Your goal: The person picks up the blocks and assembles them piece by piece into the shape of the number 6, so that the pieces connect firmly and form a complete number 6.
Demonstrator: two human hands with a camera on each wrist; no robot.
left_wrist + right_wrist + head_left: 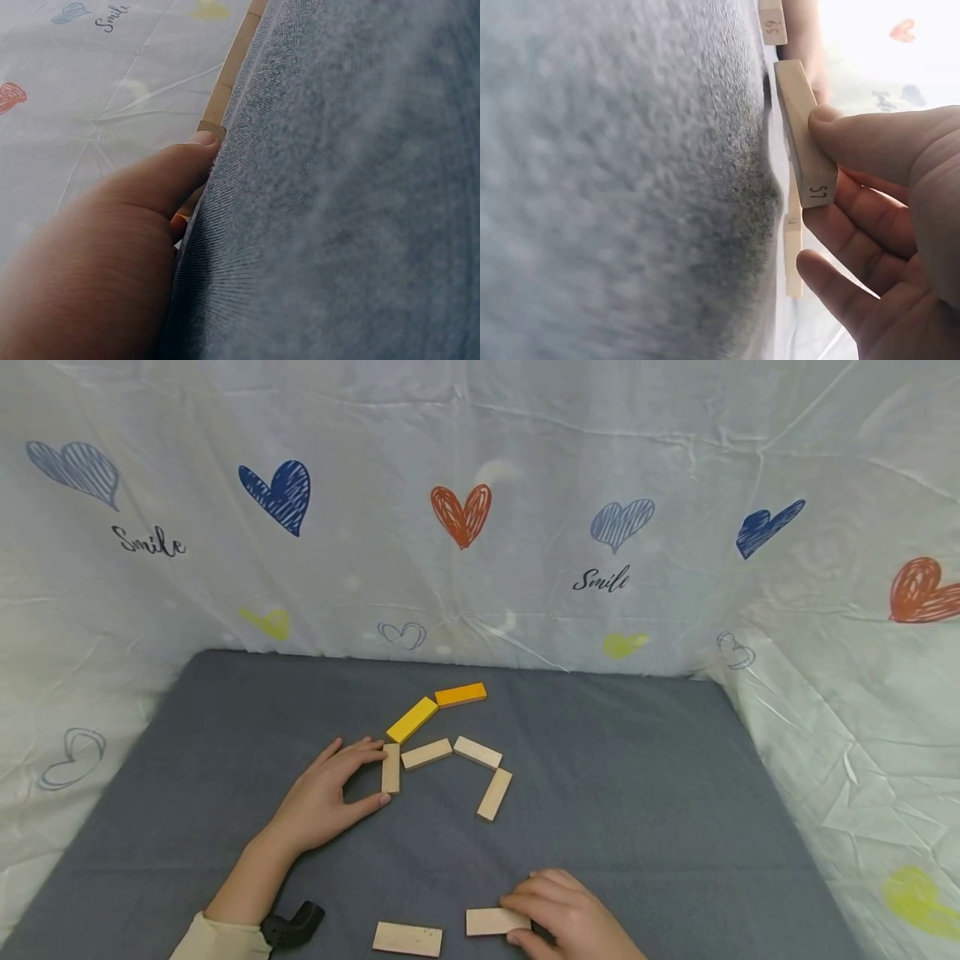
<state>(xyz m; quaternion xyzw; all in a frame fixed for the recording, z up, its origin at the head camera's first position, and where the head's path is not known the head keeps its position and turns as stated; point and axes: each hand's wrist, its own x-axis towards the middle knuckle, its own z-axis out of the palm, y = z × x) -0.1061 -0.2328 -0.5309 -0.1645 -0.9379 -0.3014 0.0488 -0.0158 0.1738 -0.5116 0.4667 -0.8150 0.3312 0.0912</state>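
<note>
My left hand point(322, 797) pinches a plain wooden block point(391, 769) lengthwise, thumb at its near end and fingertips at its far end. The left wrist view shows the thumb point(169, 172) against the block's end. Two more plain blocks, one at the middle point(427, 754) and one beyond it point(477, 752), continue in a bent row to a slanted block point(495, 795). My right hand point(566, 914) holds another wooden block point(487, 922) between thumb and fingers near the front. Its end bears the number 57 in the right wrist view, where the block point(802, 135) appears tilted.
A yellow block point(412, 720) and an orange block point(461, 695) lie behind the plain ones. One loose plain block point(407, 939) rests at the front, left of my right hand. Dark grey cloth point(637, 777) covers the table; a white printed curtain point(525, 443) hangs behind.
</note>
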